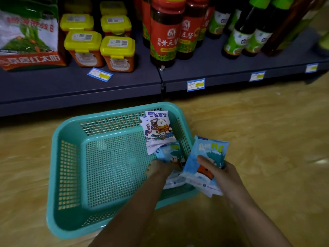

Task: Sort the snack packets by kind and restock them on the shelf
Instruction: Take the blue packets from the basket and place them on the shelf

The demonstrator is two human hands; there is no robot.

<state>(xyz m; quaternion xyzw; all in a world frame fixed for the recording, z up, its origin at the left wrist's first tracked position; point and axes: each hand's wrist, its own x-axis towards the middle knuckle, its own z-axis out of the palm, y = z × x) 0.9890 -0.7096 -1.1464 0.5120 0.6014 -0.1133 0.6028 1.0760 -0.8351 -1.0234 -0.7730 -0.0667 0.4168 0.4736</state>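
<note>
- A turquoise plastic basket (pixel 115 111) with mesh walls sits on a wood-patterned floor (pixel 258 125), just in front of a low, dark grey shop shelf (pixel 71 86).
- The right hand (pixel 220 173) grips a light blue snack packet (pixel 210 148). The thumb lies across the front and the fingers are curled behind. The packet is tilted and held over the basket's right rim.
- The left hand (pixel 160 168) reaches down into the right side of the basket and touches a second blue packet (pixel 169 152) lying there. The fingers are blurred, so I cannot tell whether they close round it.
- A pale packet (pixel 174 180) lies low between the two hands, partly hidden by them.
- Several white packets with cartoon bears (pixel 160 127) are stacked together, leaning against the basket's far right wall, just beyond the second blue packet.
- The left and middle of the basket floor show only mesh.
- On the shelf, from left to right, stand a large printed bag (pixel 28 36), orange tubs with yellow lids (pixel 117 50), dark bottles with red labels (pixel 165 36) and dark bottles with green labels (pixel 238 40).
- Blue price tags (pixel 195 84) are fixed along the shelf's front edge, and one loose tag (pixel 99 74) lies flat on the shelf before the tubs.
</note>
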